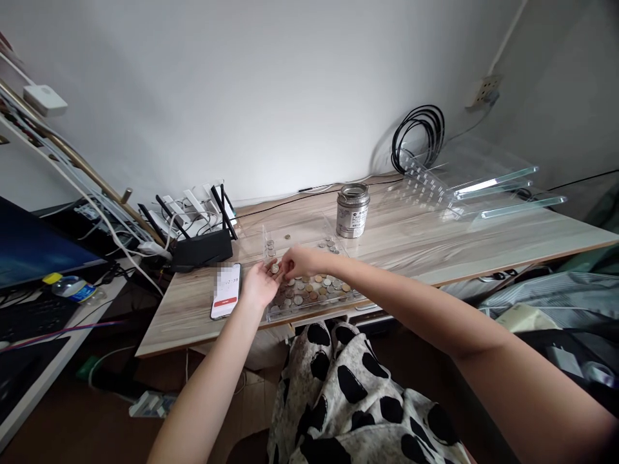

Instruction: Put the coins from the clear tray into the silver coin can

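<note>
My left hand point(261, 283) is turned partly palm up over the left side of a clear plastic tray point(290, 314). A coin point(275, 268) shows at its curled fingers and seems to be held there. My right hand point(300, 261) meets it from the right, thumb and fingertips pinched together by the left fingers; whatever they pinch is hidden. Below the hands, many loose silver and gold-coloured coins point(322, 291) lie in the tray. Small stacks of coins point(270, 247) stand along its left side, with further coins point(331, 243) at the back right.
A metal can point(353, 211) stands behind the tray. Left of the tray lies a phone point(225, 293), near a black router point(203, 251) with antennas. Clear acrylic shelves point(498, 193) and a black cable coil point(418, 138) occupy the right. The desk's front edge point(193, 341) runs before my knees.
</note>
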